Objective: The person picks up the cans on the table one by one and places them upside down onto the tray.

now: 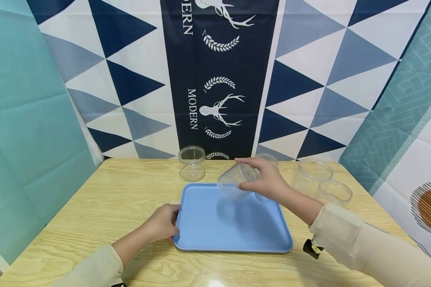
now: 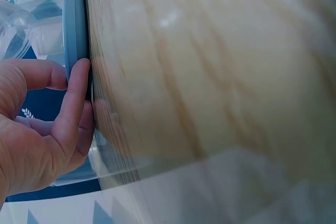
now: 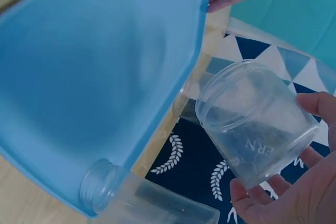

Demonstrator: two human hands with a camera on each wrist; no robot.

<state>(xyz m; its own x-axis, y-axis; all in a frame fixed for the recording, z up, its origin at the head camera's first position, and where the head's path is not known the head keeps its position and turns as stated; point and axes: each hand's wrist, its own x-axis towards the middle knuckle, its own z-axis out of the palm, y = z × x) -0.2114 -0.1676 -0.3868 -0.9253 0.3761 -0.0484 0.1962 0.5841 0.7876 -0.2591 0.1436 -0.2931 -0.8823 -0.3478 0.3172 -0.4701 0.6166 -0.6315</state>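
From far off, I watched the blue tray (image 1: 201, 223), which lay on the wooden table (image 1: 93, 223). The left hand (image 1: 163, 223) pinched the tray's left rim between thumb and fingers. The right hand (image 1: 267, 181) was wrapped around a tipped clear jar (image 3: 252, 129), held up over the back part of the tray with its mouth slanting down. An upside-down jar (image 3: 157, 203) seemed to stand on the tray's back right corner, but the hand hid some of it, so I could not be sure. A short jar (image 1: 192, 163) stood just behind the tray's back left corner. A big jar (image 1: 305, 179) and a smaller jar (image 1: 335, 199) stood right of the tray. I judged the work partway: one jar looked done, one was in the air, and three off the tray seemed left.
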